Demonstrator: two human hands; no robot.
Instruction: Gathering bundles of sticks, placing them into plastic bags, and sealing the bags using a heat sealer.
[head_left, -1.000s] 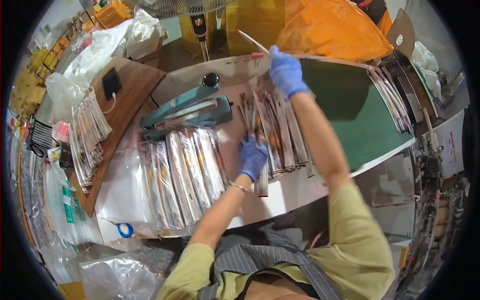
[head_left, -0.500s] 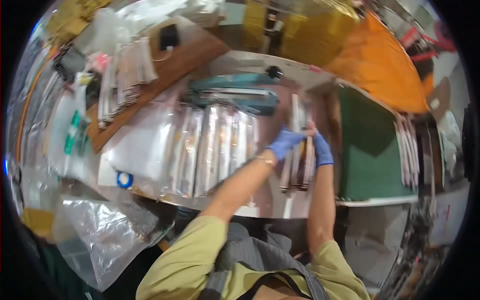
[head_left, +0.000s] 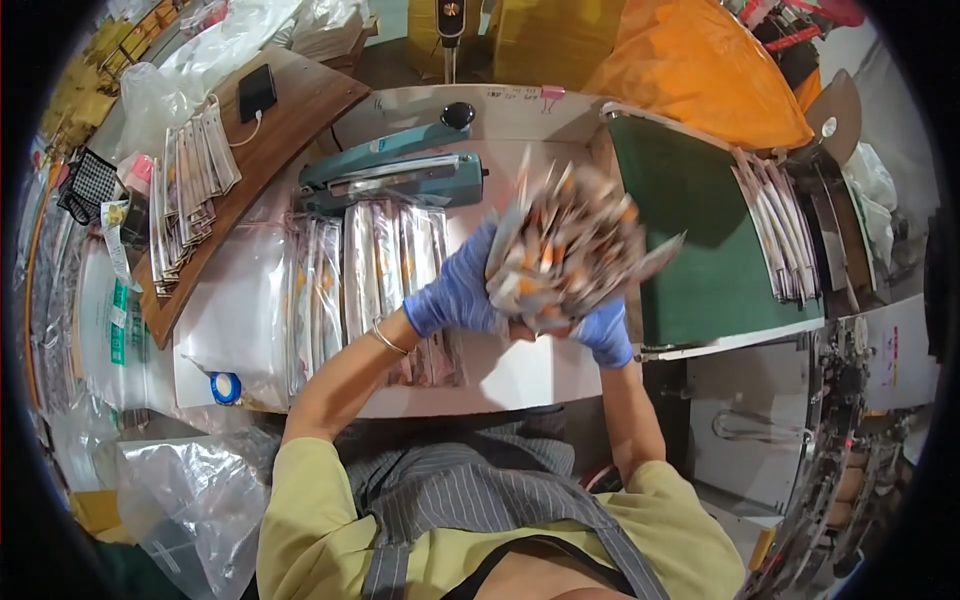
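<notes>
A thick bundle of thin plastic packets [head_left: 565,245], white with orange and brown parts, is held up on end over the work table [head_left: 500,385]; motion blurs its top. My left hand [head_left: 455,290], in a blue-purple glove, grips the bundle's left side. From below and the right, my right hand [head_left: 603,335], gloved alike, closes on its lower part; some of its fingers are hidden behind the packets. Flat filled packets [head_left: 400,290] lie in a row left of my left hand. Behind them stands a teal hand-lever bag sealer [head_left: 405,143] with a black knob.
On a brown board [head_left: 300,95] lie a phone [head_left: 257,92] and a fanned row of packets [head_left: 190,190]. Clear bags [head_left: 235,300] and a blue tape roll [head_left: 225,388] are at left. A green panel [head_left: 690,230] at right bears more packets [head_left: 775,225]. Orange sheeting [head_left: 700,75] hangs behind.
The packets, earlier lying lengthwise on the table between my hands, are now lifted and gathered upright in both hands. My left hand has moved left, and the view has shifted.
</notes>
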